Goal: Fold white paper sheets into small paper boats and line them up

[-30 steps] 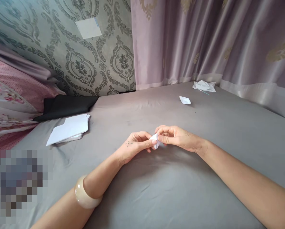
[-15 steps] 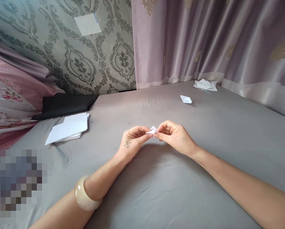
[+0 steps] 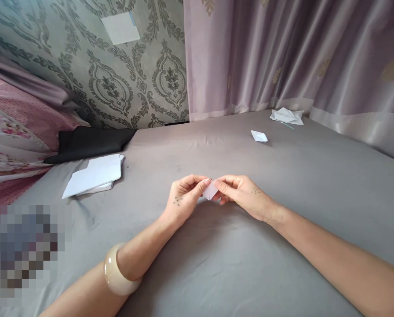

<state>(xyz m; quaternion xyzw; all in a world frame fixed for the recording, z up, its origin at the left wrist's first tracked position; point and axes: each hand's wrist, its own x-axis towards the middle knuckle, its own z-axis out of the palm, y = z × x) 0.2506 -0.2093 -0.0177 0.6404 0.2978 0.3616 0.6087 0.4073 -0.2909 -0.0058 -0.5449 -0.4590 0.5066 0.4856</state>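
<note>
A small piece of folded white paper (image 3: 209,192) is held between my two hands, a crease running down its middle and a point at the bottom. My left hand (image 3: 185,196) pinches its left side between thumb and fingers. On the right side, my right hand (image 3: 241,191) grips it with the thumb in front and fingers behind. Both hands are just above the grey sheet (image 3: 197,264). The paper's upper edge is partly covered by my thumbs. Farther off lies a small folded paper boat (image 3: 259,136), apart from both hands.
To the left is a stack of white paper (image 3: 96,176), beside a black cloth (image 3: 94,143). Folded white papers (image 3: 286,116) and a thin greenish stick (image 3: 287,125) lie near the curtain (image 3: 243,53). A blurred-out object (image 3: 25,251) sits at lower left.
The folded paper has turned from a peaked, opened-out shape to a flat diamond-like face pointing down. My right thumb and fingers have shifted their hold on it.
</note>
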